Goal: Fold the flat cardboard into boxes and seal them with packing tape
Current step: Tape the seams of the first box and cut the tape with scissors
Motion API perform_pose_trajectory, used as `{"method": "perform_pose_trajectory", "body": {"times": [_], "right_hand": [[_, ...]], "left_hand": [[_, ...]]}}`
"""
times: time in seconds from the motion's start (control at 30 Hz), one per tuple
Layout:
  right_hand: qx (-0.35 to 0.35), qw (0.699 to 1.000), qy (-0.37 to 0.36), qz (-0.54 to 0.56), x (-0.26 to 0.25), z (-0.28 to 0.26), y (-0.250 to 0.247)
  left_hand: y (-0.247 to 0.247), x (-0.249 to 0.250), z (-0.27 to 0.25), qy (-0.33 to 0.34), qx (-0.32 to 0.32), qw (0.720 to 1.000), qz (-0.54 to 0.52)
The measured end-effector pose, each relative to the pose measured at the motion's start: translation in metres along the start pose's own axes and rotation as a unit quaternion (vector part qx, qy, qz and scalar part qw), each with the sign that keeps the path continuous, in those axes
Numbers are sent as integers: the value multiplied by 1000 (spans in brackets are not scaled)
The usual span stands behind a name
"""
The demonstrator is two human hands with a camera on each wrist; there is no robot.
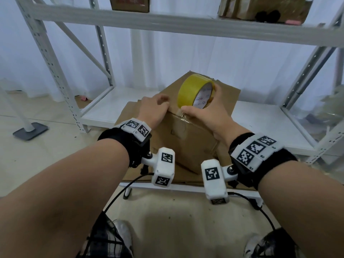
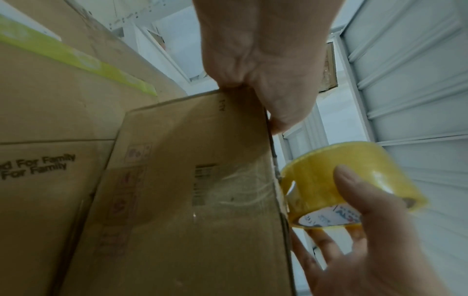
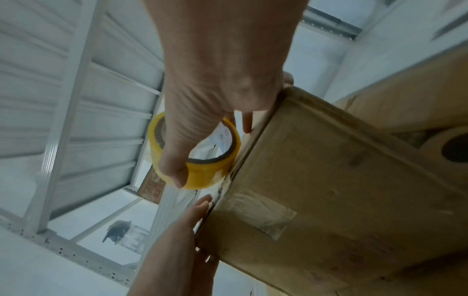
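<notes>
A brown cardboard box (image 1: 188, 135) stands on flat cardboard sheets (image 1: 130, 112) on a low white metal shelf (image 1: 111, 107). The right hand (image 1: 206, 116) curls round a yellow roll of packing tape (image 1: 193, 92), touching the box's top near edge, tape end stuck down the front. The seam likely runs toward 12 o'clock. The left hand (image 1: 152, 108), at 9 o'clock of the roll, presses the top, fingers loosely bent, gripping nothing. Nothing blocks the seam.

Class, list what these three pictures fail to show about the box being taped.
- Head view: the top seam of the brown cardboard box is covered by the left hand, right hand and yellow tape roll.
- Left wrist view: the box's printed labels are blurred.
- All views: the box's underside faces away.
</notes>
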State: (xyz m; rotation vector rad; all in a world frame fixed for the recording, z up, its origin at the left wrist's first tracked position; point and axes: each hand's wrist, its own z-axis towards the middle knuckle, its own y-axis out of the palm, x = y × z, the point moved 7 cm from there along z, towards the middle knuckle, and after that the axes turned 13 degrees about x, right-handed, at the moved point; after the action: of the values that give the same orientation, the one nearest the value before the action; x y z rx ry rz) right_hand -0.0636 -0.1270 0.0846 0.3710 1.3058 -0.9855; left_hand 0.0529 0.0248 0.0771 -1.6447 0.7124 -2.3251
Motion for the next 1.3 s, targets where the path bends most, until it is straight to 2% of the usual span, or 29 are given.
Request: {"method": "perform_pose_trajectory", "body": {"times": [0.07,0.17,0.3,0.4,0.43,0.53,0.63,0.7,0.83,1.0,1.17,1.3], "right_hand": [[1,1000,5,13,4,0,3],[-10,1000,8,-4,6,-1,13],[-38,998,8,-41,5,2,26],[-39,998,-7,-38,2,5,26],[-37,999,-16,-34,1,7,25],[-38,997,-49,-46,-4,10,23],[-51,986,-124,-104,-20,9,28],[-77,979,-160,-101,-27,11,30],[-59,978,-183,-81,-24,26,20],[-69,981,-166,-79,-10,38,22],[-49,987,-146,-48,2,39,21],[-78,986,-139,-42,3,40,29]], "left_hand": [[4,-3,4,4,-18,1000,-17],[8,-17,5,4,-63,998,18],[2,-34,2,33,-83,993,74],[-2,-25,-9,103,-104,981,124],[-3,-20,-12,128,-112,975,142],[0,-18,-14,140,-113,969,168],[3,-20,-10,159,-107,969,159],[4,-23,-9,150,-109,970,157],[6,-23,-7,144,-90,975,145],[12,-32,0,104,-74,983,129],[13,-23,0,85,-55,985,138],[12,-17,0,82,-49,985,143]]}}
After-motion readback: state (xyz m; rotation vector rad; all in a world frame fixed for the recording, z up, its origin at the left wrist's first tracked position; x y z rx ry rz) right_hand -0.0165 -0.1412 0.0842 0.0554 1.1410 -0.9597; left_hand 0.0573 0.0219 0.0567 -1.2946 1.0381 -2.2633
